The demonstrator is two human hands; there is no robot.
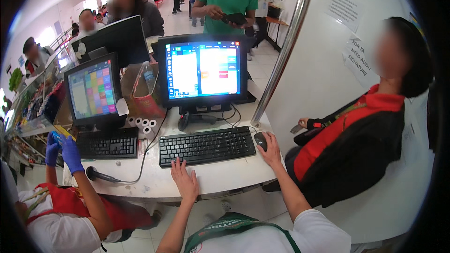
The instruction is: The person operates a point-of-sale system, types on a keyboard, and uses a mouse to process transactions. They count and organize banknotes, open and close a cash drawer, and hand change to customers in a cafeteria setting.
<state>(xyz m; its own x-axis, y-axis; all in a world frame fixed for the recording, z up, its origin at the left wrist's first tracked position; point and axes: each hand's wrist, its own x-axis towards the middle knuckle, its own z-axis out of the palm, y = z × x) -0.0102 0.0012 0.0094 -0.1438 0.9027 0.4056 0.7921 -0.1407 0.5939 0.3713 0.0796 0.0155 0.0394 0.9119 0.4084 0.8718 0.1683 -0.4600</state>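
My left hand (185,181) lies with its fingers spread at the front edge of a black keyboard (206,146), fingertips at its lowest keys. At the keyboard's right end, my right hand (270,152) rests over a black computer mouse (260,141), fingers curved round it. Behind the keyboard stands a lit touch-screen monitor (203,70) with white, blue and red panels. A handheld barcode scanner (197,119) lies just below that monitor, its cable looping to the right.
To the left are a second monitor (92,86), its keyboard (108,143), paper rolls (144,123) and another scanner (102,176). A co-worker's gloved hands (65,150) hold something there. A metal pole (286,47) rises at right, near a standing person (347,136). Someone in green (229,0) stands across the counter.
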